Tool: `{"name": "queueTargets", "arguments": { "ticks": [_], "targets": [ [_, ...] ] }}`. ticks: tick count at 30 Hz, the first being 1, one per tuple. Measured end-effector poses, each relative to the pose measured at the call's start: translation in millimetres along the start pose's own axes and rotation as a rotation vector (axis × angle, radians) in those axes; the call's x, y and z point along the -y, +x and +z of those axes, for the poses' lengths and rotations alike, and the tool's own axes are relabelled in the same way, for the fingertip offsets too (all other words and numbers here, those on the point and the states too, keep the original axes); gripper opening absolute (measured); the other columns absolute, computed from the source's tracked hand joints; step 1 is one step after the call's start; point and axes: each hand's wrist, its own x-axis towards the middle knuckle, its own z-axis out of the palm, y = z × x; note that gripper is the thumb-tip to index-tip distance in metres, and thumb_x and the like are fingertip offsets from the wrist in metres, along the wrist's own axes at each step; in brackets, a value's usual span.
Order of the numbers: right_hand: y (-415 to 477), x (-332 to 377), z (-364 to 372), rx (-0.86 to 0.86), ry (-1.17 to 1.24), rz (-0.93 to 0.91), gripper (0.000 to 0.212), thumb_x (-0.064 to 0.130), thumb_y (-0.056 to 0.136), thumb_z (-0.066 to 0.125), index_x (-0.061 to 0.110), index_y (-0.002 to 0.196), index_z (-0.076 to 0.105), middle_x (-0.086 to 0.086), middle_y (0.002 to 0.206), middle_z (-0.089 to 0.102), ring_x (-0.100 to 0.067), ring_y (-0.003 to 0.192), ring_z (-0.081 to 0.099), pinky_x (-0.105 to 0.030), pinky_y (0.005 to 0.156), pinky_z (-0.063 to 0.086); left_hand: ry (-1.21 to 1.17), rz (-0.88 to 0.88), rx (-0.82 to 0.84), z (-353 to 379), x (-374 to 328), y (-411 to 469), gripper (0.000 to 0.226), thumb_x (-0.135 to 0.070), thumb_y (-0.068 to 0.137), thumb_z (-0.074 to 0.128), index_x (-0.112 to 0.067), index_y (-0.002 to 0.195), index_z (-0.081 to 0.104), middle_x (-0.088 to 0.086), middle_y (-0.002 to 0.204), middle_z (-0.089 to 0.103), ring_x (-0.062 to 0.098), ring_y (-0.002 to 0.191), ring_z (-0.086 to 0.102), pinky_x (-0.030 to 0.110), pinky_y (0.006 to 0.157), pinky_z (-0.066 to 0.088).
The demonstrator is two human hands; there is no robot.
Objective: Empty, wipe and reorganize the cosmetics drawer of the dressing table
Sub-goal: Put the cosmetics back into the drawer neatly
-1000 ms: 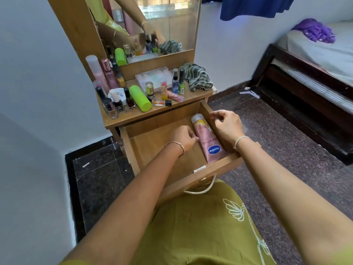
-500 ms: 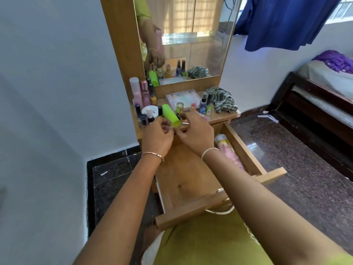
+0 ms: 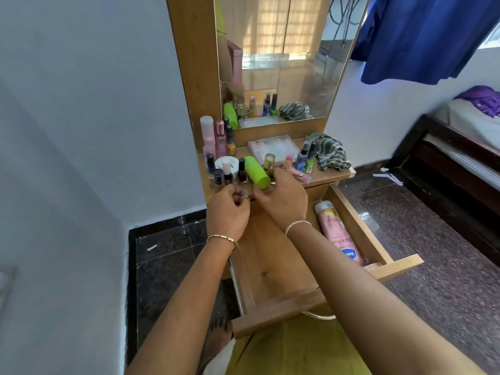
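Note:
The dressing table's drawer (image 3: 273, 318) stands pulled out, with a pink lotion tube (image 3: 338, 235) lying along its right wall and bare wood beside it. Cosmetics crowd the table top (image 3: 332, 175): a green bottle (image 3: 257, 171) on its side, dark nail polish bottles (image 3: 228, 175), a white jar (image 3: 229, 161), tall pink bottles (image 3: 209, 136) and a clear palette box (image 3: 270, 147). My left hand (image 3: 228, 211) and my right hand (image 3: 281, 200) meet at the top's front edge, just below the green bottle. Their fingers are curled together; what they hold is hidden.
A striped cloth (image 3: 330, 154) lies at the table top's right end. The mirror (image 3: 278, 58) rises behind. A grey wall closes the left side. A dark bed frame (image 3: 457, 158) stands at the right, and a blue curtain (image 3: 433, 36) hangs above.
Both hands left the lotion tube in the drawer and rose to the table top's front edge by the green bottle. The view has tilted up and moved closer.

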Motion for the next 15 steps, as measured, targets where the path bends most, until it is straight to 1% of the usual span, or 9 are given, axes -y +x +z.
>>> {"name": "queueTargets", "arguments": {
  "ticks": [3, 7, 9, 10, 12, 13, 15],
  "targets": [
    [-8.3, -0.2, -8.2, -0.083, 0.058, 0.002, 0.03, 0.041, 0.078, 0.065, 0.016, 0.095, 0.061, 0.001, 0.087, 0.065, -0.018, 0.08, 0.06, -0.03, 0.064, 0.045, -0.049, -0.017, 0.022, 0.2, -3.0, -3.9, 0.008, -0.016, 0.085, 0.063, -0.024, 0.084, 0.062, -0.009, 0.076, 0.065, 0.012, 0.072, 0.064, 0.032, 0.07, 0.055],
    [-29.3, -6.3, -24.8, -0.195, 0.197, 0.051, 0.029, 0.041, 0.075, 0.068, 0.018, 0.093, 0.063, 0.005, 0.079, 0.063, -0.012, 0.068, 0.058, -0.026, 0.058, 0.046, -0.138, -0.056, 0.071, 0.8, -10.6, -7.1, 0.012, -0.017, 0.085, 0.063, -0.028, 0.082, 0.058, -0.002, 0.081, 0.07, 0.018, 0.072, 0.067, 0.039, 0.074, 0.056],
    [-42.0, -12.7, -35.6, -0.245, 0.381, 0.1, 0.026, 0.038, 0.074, 0.07, 0.023, 0.094, 0.063, 0.012, 0.075, 0.063, -0.005, 0.063, 0.061, -0.022, 0.056, 0.049, -0.242, -0.124, 0.108, 0.9, -15.8, -7.8, 0.006, -0.019, 0.089, 0.06, -0.023, 0.093, 0.06, 0.002, 0.088, 0.071, 0.019, 0.069, 0.068, 0.041, 0.074, 0.057],
    [-48.7, -16.2, -40.8, -0.259, 0.474, 0.122, 0.025, 0.037, 0.075, 0.07, 0.027, 0.097, 0.063, 0.016, 0.075, 0.063, -0.004, 0.064, 0.063, -0.02, 0.056, 0.051, -0.332, -0.193, 0.139, 1.1, -19.6, -8.3, 0.014, -0.02, 0.09, 0.059, -0.017, 0.104, 0.06, 0.004, 0.095, 0.07, 0.019, 0.069, 0.068, 0.04, 0.073, 0.058],
    [-62.5, -24.0, -49.3, -0.269, 0.607, 0.169, 0.028, 0.038, 0.076, 0.07, 0.028, 0.101, 0.064, 0.019, 0.079, 0.066, -0.002, 0.066, 0.065, -0.015, 0.057, 0.051, -0.597, -0.357, 0.256, 2.1, -25.6, -9.5, 0.037, -0.021, 0.092, 0.058, -0.007, 0.126, 0.05, 0.01, 0.114, 0.065, 0.017, 0.075, 0.067, 0.031, 0.071, 0.057],
    [-68.9, -27.8, -52.3, -0.262, 0.662, 0.193, 0.028, 0.037, 0.077, 0.07, 0.026, 0.102, 0.065, 0.017, 0.08, 0.067, -0.001, 0.067, 0.065, -0.013, 0.058, 0.05, -0.732, -0.408, 0.326, 2.3, -28.3, -10.8, 0.044, -0.021, 0.093, 0.058, -0.006, 0.132, 0.045, 0.011, 0.12, 0.062, 0.017, 0.08, 0.067, 0.028, 0.071, 0.057],
    [-80.0, -35.9, -56.1, -0.214, 0.758, 0.235, 0.026, 0.029, 0.08, 0.073, 0.022, 0.104, 0.066, 0.01, 0.085, 0.069, -0.002, 0.071, 0.067, -0.012, 0.063, 0.05, -0.909, -0.431, 0.45, 3.5, -31.2, -13.9, 0.047, -0.019, 0.092, 0.058, -0.005, 0.134, 0.044, 0.01, 0.122, 0.062, 0.018, 0.09, 0.067, 0.029, 0.079, 0.055]
  ]
}}
